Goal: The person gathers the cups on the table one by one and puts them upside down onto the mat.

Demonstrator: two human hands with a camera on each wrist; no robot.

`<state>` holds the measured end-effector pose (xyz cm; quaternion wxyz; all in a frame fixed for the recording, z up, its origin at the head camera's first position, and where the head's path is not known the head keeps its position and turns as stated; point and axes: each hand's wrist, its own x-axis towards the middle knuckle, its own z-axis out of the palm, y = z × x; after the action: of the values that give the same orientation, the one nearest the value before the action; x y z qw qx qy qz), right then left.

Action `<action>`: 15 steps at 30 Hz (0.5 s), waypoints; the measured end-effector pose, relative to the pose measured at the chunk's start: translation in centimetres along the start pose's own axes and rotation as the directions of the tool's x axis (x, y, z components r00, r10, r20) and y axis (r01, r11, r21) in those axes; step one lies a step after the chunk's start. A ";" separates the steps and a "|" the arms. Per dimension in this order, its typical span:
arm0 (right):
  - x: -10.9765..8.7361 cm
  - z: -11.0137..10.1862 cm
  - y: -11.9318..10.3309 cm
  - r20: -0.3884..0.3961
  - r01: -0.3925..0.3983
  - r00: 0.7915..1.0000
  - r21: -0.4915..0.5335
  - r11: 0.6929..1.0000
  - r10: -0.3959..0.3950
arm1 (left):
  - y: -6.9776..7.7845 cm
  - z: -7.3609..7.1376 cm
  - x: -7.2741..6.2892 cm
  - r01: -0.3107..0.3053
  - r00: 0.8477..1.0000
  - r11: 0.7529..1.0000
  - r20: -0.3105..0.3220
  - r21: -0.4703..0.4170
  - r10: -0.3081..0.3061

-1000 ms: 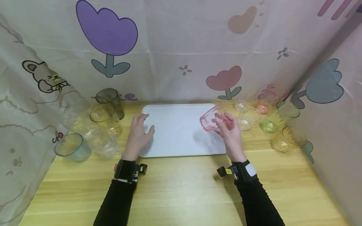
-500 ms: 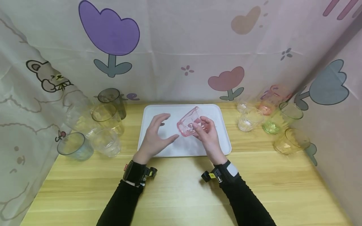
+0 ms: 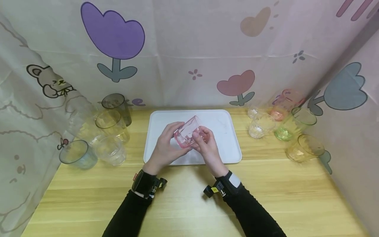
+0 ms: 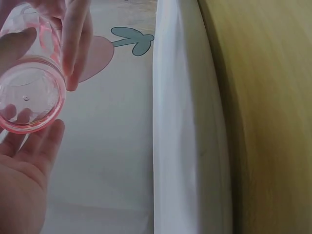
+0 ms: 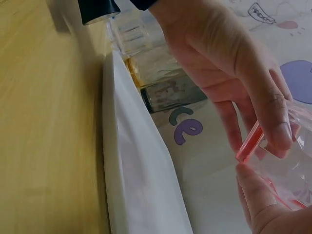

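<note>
A clear pink drinking glass point(image 3: 186, 134) is tilted above the white tray point(image 3: 231, 144), its base toward the left and its mouth up and to the right. My right hand point(image 3: 209, 148) grips its side, thumb across the near wall. Around the base curls my left hand point(image 3: 165, 144), fingers behind and thumb below. The left wrist view looks onto the round pink base point(image 4: 31, 100), with left fingers against its lower edge. In the right wrist view my left thumb overlaps the glass wall, and the right hand point(image 5: 265, 200) is partly cut off by the frame.
On the left stand a dark tall glass point(image 3: 118, 107), a yellowish glass point(image 3: 111, 126), a bluish glass point(image 3: 78, 156) and clear ones. On the right are a green glass point(image 3: 284, 131), an amber glass point(image 3: 302, 151), a small clear glass point(image 3: 257, 128) and pink glassware point(image 3: 281, 110). A printed curtain point(image 3: 177, 65) closes the back.
My right hand has carried the pink glass leftward from the tray's right side to its middle. My left hand has moved right and now holds the glass's base.
</note>
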<state>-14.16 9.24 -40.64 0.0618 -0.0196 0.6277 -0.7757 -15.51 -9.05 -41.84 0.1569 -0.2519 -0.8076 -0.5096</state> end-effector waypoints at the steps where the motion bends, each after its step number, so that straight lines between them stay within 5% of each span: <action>1: 0.0 0.0 0.0 0.000 0.002 1.000 0.006 1.000 -0.002 | 0.0 0.0 0.0 0.001 1.000 1.000 0.000 0.004 -0.001; 15: 0.1 -0.5 -0.2 0.043 -0.014 0.999 0.014 1.000 0.013 | 0.1 -0.4 -0.1 -0.030 1.000 0.999 -0.003 0.024 0.031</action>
<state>-14.30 9.73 -40.53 0.0808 -0.0316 0.6208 -0.7792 -15.42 -9.36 -41.66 0.1690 -0.2615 -0.8093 -0.4980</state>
